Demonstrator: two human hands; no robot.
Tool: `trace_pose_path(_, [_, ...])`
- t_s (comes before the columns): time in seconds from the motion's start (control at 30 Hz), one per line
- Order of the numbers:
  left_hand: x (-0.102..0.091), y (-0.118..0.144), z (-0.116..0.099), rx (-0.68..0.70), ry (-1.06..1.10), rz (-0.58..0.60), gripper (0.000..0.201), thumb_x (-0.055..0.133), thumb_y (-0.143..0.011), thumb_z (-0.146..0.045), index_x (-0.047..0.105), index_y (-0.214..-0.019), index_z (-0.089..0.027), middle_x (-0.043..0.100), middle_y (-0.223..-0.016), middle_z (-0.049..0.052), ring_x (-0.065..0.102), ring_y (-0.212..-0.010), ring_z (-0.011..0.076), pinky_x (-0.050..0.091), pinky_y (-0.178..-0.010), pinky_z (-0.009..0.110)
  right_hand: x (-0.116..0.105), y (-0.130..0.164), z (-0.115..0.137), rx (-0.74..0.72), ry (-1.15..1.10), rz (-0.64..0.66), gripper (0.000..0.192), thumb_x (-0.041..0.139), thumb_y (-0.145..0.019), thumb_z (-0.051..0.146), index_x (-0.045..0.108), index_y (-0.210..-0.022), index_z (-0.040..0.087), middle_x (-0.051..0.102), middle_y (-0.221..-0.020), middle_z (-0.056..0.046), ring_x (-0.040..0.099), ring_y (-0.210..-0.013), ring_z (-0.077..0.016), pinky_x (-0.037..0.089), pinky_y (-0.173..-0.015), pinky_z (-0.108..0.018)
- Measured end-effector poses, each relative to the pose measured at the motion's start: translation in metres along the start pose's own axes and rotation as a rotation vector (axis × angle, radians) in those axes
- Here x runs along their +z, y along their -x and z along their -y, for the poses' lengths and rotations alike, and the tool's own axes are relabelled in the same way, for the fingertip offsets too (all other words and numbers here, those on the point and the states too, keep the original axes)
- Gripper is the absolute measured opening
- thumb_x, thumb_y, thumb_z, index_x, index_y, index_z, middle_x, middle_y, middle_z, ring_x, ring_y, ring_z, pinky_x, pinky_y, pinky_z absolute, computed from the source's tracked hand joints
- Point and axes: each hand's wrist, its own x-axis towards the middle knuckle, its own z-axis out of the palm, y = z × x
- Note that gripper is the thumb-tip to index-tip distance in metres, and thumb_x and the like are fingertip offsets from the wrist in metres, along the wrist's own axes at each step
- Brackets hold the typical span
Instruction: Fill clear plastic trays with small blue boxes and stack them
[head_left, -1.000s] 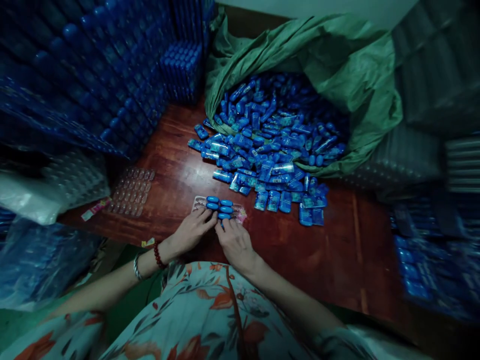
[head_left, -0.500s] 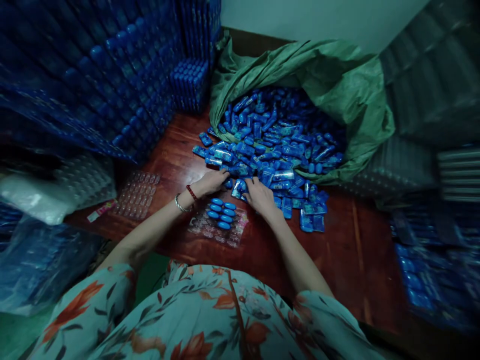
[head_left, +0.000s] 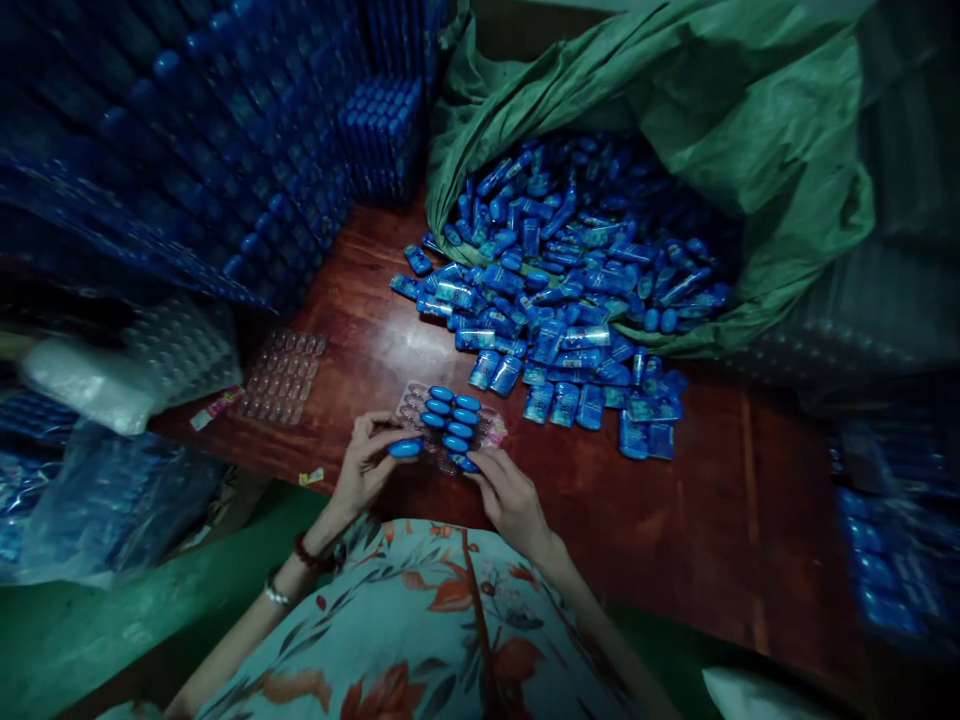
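Observation:
My left hand [head_left: 369, 465] pinches a small flat blue bottle [head_left: 405, 448] with a rounded oval end, just left of a clear plastic blister tray [head_left: 415, 400]. At the tray's near right side, the fingers of my right hand [head_left: 510, 490] close on another blue bottle [head_left: 463, 462], partly hidden by the fingertips. Between the hands, several blue bottles [head_left: 459, 429] stand upright in two columns in the tray, oval ends up. Other cavities of the tray show clear. A pink label [head_left: 495, 432] shows at the tray's right edge.
Loose blue bottles [head_left: 551, 340] spill from a green sack [head_left: 787, 170] across the wooden table [head_left: 600, 500]. Another clear tray [head_left: 285, 378] lies at left, near a pink slip [head_left: 217, 408]. Stacks of packed blue bottles [head_left: 262, 130] rise at the back left.
Both hands have drawn back from the edge of the pile to the tray, each with a blue bottle. The view has shifted, and the sack appears larger.

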Motion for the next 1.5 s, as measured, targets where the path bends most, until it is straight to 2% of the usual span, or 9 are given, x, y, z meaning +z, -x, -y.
trace_pose_path(0.17, [0.023, -0.001, 0.010, 0.116, 0.013, 0.012, 0.018, 0.052, -0.088, -0.025, 0.064, -0.099, -0.020, 0.062, -0.089, 0.005, 0.059, -0.081, 0.0151, 0.051, -0.073, 0.029, 0.001, -0.012, 0.012, -0.136, 0.349, 0.205, 0.037, 0.038, -0.084, 0.003, 0.059, -0.111, 0.016, 0.059, -0.085, -0.008, 0.055, -0.078, -0.0194, 0.049, -0.070, -0.031])
trace_pose_path(0.37, [0.014, 0.004, 0.027, 0.357, -0.261, 0.149, 0.029, 0.038, -0.092, -0.012, 0.056, -0.114, -0.017, 0.061, -0.092, 0.008, 0.059, -0.083, 0.0148, 0.052, -0.071, 0.026, 0.003, -0.007, 0.013, -0.201, 0.386, 0.149, 0.029, 0.039, -0.088, 0.006, 0.061, -0.105, 0.015, 0.061, -0.084, -0.007, 0.053, -0.076, -0.0169, 0.047, -0.069, -0.028])
trace_pose_path(0.53, [0.002, 0.005, 0.021, 0.473, -0.415, 0.211, 0.032, 0.035, -0.092, -0.011, 0.054, -0.117, -0.017, 0.062, -0.090, 0.010, 0.058, -0.078, 0.0156, 0.052, -0.069, 0.028, 0.010, 0.001, 0.012, -0.246, 0.412, 0.134, 0.023, 0.043, -0.090, 0.010, 0.063, -0.097, 0.017, 0.063, -0.087, -0.008, 0.055, -0.077, -0.0164, 0.044, -0.066, -0.028])
trace_pose_path(0.77, [0.005, 0.009, 0.019, 0.437, -0.447, 0.166, 0.033, 0.036, -0.092, -0.010, 0.051, -0.120, -0.017, 0.061, -0.098, 0.011, 0.058, -0.085, 0.0170, 0.052, -0.072, 0.028, 0.007, -0.003, 0.010, -0.284, 0.404, 0.176, 0.026, 0.039, -0.091, 0.009, 0.063, -0.095, 0.018, 0.063, -0.087, -0.007, 0.055, -0.080, -0.0162, 0.044, -0.068, -0.028])
trace_pose_path(0.97, [0.015, 0.017, 0.021, 0.447, -0.435, 0.124, 0.033, 0.038, -0.091, -0.009, 0.051, -0.120, -0.017, 0.060, -0.093, 0.010, 0.058, -0.082, 0.0160, 0.052, -0.070, 0.026, 0.005, -0.012, 0.019, -0.220, 0.425, 0.301, 0.021, 0.041, -0.089, 0.008, 0.060, -0.096, 0.016, 0.057, -0.078, -0.005, 0.051, -0.074, -0.0173, 0.043, -0.065, -0.029])
trace_pose_path(1.1, [0.015, 0.008, 0.014, 0.370, -0.401, 0.203, 0.031, 0.037, -0.090, -0.008, 0.054, -0.115, -0.017, 0.060, -0.093, 0.009, 0.059, -0.083, 0.0162, 0.052, -0.070, 0.026, 0.001, -0.024, 0.016, -0.137, 0.309, 0.338, 0.013, 0.045, -0.089, 0.012, 0.057, -0.092, 0.017, 0.056, -0.082, -0.004, 0.053, -0.076, -0.0166, 0.044, -0.066, -0.027])
trace_pose_path(1.23, [0.016, -0.003, 0.010, 0.300, -0.422, 0.300, 0.030, 0.034, -0.088, -0.005, 0.057, -0.104, -0.017, 0.059, -0.091, 0.008, 0.059, -0.084, 0.0166, 0.052, -0.072, 0.027, 0.003, -0.032, 0.011, -0.067, 0.221, 0.319, 0.010, 0.046, -0.091, 0.016, 0.056, -0.092, 0.018, 0.057, -0.085, -0.004, 0.055, -0.073, -0.0150, 0.045, -0.064, -0.025])
trace_pose_path(1.37, [0.020, -0.001, 0.013, 0.220, -0.360, 0.307, 0.028, 0.035, -0.090, -0.011, 0.053, -0.110, -0.016, 0.060, -0.096, 0.010, 0.060, -0.089, 0.0190, 0.052, -0.077, 0.033, 0.009, -0.026, 0.022, 0.008, 0.418, 0.259, 0.014, 0.049, -0.090, 0.018, 0.059, -0.099, 0.020, 0.059, -0.084, -0.004, 0.057, -0.076, -0.0167, 0.044, -0.067, -0.027])
trace_pose_path(1.5, [0.007, -0.002, 0.010, 0.096, -0.181, 0.200, 0.033, 0.050, -0.088, -0.028, 0.044, -0.119, -0.017, 0.060, -0.099, 0.008, 0.061, -0.088, 0.0182, 0.051, -0.077, 0.031, 0.001, -0.014, 0.021, -0.018, 0.505, 0.168, 0.026, 0.051, -0.090, 0.028, 0.059, -0.114, 0.022, 0.062, -0.084, -0.004, 0.058, -0.077, -0.0168, 0.043, -0.072, -0.027])
